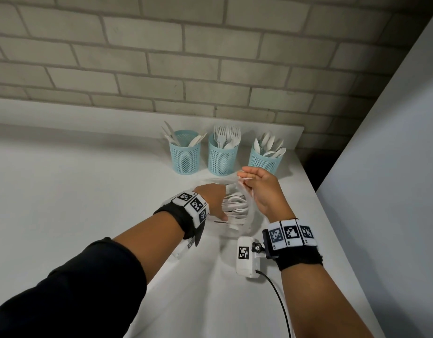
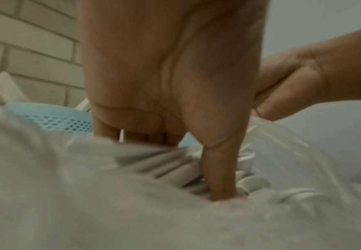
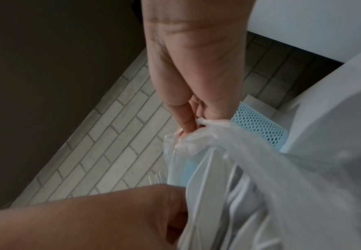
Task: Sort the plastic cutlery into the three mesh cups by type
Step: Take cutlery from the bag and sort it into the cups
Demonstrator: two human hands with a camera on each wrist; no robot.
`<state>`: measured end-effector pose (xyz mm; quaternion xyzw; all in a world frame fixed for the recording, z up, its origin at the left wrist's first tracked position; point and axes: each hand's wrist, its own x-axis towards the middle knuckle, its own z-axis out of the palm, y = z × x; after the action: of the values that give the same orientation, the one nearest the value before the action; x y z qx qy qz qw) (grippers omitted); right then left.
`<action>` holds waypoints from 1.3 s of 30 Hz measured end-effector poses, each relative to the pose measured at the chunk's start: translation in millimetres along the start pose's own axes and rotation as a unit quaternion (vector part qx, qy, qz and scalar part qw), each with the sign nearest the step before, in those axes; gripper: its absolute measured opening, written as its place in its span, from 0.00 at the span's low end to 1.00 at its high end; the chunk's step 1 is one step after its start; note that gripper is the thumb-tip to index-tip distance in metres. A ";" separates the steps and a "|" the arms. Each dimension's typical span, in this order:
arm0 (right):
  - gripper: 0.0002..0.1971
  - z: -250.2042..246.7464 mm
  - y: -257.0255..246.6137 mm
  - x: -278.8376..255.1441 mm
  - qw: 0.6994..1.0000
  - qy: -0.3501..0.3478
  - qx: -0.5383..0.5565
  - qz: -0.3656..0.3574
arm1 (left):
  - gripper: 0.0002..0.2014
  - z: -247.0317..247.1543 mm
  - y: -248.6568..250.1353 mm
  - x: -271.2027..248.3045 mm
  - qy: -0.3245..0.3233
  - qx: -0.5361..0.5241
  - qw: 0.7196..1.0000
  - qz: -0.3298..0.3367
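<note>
Head view shows the right hand (image 1: pixel 256 184) pinching the bag (image 1: pixel 244 223) mouth while the left hand (image 1: pixel 214 202) digs inside, its grip unclear, among cutlery (image 1: pixel 235 207) near the cups (image 1: pixel 221 158); thin film could snag or spill pieces.

Three mesh cups (image 1: pixel 221 154), one bag (image 1: pixel 244 223).

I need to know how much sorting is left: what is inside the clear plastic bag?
White plastic cutlery lies inside the clear bag, handles side by side; spoon bowls show in the left wrist view. The left hand covers part, so the count stays unknown.
</note>
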<state>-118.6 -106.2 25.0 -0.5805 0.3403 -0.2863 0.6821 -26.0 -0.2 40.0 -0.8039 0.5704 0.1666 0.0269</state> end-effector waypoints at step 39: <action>0.13 4.6 -15.0 9.6 0.991 0.068 0.114 0.017 | 0.26 10.6 -37.4 3.5 0.028 -0.114 0.993 0.008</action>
<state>-109.1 -113.4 39.0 -0.4722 0.3610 -0.3499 0.7241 7.1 12.1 23.4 -0.8017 0.5543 0.2079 -0.0824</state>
